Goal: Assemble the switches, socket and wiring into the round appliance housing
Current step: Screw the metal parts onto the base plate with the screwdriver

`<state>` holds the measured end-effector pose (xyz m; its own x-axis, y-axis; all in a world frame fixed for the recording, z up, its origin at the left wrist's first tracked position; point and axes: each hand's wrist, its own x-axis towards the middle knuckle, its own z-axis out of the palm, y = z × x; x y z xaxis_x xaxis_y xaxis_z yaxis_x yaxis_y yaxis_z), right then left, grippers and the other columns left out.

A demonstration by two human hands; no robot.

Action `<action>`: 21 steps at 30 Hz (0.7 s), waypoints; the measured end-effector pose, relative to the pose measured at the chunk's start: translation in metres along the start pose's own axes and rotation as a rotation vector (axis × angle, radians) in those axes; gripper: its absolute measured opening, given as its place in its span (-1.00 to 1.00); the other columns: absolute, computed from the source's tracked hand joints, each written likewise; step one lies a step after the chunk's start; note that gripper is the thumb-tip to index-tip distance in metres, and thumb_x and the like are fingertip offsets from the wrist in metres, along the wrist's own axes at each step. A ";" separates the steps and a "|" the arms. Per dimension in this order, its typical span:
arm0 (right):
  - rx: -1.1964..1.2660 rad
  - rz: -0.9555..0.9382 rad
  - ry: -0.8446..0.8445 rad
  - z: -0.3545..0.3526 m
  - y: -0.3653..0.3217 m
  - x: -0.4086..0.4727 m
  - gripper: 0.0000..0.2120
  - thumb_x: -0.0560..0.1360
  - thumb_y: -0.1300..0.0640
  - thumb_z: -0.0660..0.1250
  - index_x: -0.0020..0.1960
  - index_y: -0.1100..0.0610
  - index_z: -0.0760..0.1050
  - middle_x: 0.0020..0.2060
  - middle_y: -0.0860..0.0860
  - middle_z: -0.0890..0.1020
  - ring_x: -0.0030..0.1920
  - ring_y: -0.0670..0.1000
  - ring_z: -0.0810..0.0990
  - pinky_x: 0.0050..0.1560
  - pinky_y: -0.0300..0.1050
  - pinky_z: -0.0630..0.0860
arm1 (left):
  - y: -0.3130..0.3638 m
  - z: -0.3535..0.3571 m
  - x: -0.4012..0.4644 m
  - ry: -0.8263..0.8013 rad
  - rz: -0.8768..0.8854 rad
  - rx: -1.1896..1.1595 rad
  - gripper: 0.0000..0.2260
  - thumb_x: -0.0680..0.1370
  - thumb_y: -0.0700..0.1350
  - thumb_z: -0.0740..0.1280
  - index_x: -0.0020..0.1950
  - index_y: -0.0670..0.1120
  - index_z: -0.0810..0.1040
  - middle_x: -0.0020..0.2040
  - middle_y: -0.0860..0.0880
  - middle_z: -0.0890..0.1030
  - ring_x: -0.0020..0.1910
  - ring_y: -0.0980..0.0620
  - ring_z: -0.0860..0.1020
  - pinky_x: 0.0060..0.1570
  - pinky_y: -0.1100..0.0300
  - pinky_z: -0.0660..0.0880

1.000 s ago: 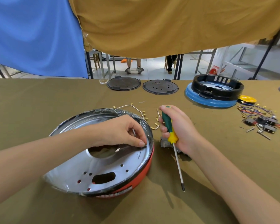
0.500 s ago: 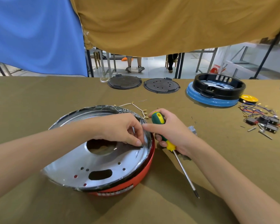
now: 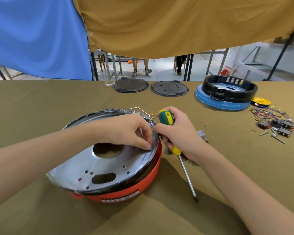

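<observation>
Left hand [image 3: 131, 131] fingers are pinching at the right inner rim of the round housing [image 3: 109, 160] mid-surface, right hand [image 3: 178, 133] just outside gripping the screwdriver [image 3: 166, 118], shaft pointing toward the viewer.

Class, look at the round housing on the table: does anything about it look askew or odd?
The red housing sits tilted, its right side raised. The clear film wrapping its rim is wrinkled and loose at the near-left edge.

housings [image 3: 109, 167] 2 | lids [image 3: 130, 85] 2 | screwdriver [image 3: 166, 118] 1 | hands [image 3: 129, 131] 2
</observation>
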<state>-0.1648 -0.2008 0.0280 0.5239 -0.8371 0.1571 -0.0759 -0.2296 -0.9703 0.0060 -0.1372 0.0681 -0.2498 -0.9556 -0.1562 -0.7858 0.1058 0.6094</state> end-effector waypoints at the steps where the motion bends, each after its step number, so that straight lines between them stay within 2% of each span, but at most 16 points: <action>1: 0.025 0.004 0.016 0.000 -0.001 0.000 -0.76 0.41 0.34 0.35 0.03 0.14 0.45 -0.57 -0.02 0.42 -0.64 -0.03 0.33 -0.61 -0.25 0.29 | 0.001 0.000 0.000 0.001 0.004 -0.022 -0.89 0.48 -0.12 0.51 -0.19 0.08 0.66 -0.27 0.07 0.68 -0.28 0.15 0.59 -0.21 0.35 0.50; 8: 0.117 0.040 0.094 -0.004 -0.005 0.001 -0.79 0.39 0.32 0.37 0.00 0.17 0.47 -0.57 -0.02 0.42 -0.62 -0.04 0.34 -0.59 -0.28 0.29 | 0.010 -0.002 0.004 -0.001 -0.009 -0.091 -0.88 0.50 -0.16 0.49 -0.19 0.05 0.66 -0.35 0.15 0.62 -0.35 0.25 0.55 -0.29 0.38 0.49; 16: 0.109 0.102 0.117 0.003 0.001 -0.001 -0.78 0.39 0.31 0.35 0.03 0.20 0.46 -0.57 -0.04 0.43 -0.59 -0.04 0.39 -0.58 -0.22 0.37 | 0.014 0.001 0.012 -0.066 -0.134 -0.102 -0.87 0.49 -0.23 0.49 -0.21 -0.03 0.63 -0.47 0.16 0.56 -0.45 0.27 0.52 -0.36 0.46 0.44; 21: 0.110 0.132 0.124 0.002 0.003 -0.002 -0.81 0.43 0.29 0.34 0.03 0.22 0.46 -0.59 -0.06 0.43 -0.60 -0.06 0.39 -0.58 -0.25 0.37 | 0.017 0.003 0.016 -0.077 -0.180 -0.087 -0.89 0.49 -0.25 0.48 -0.19 -0.07 0.64 -0.38 0.09 0.57 -0.41 0.23 0.53 -0.33 0.42 0.46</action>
<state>-0.1638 -0.1988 0.0248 0.4065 -0.9127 0.0424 -0.0397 -0.0640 -0.9972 -0.0136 -0.1496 0.0735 -0.1549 -0.9329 -0.3250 -0.7706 -0.0917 0.6306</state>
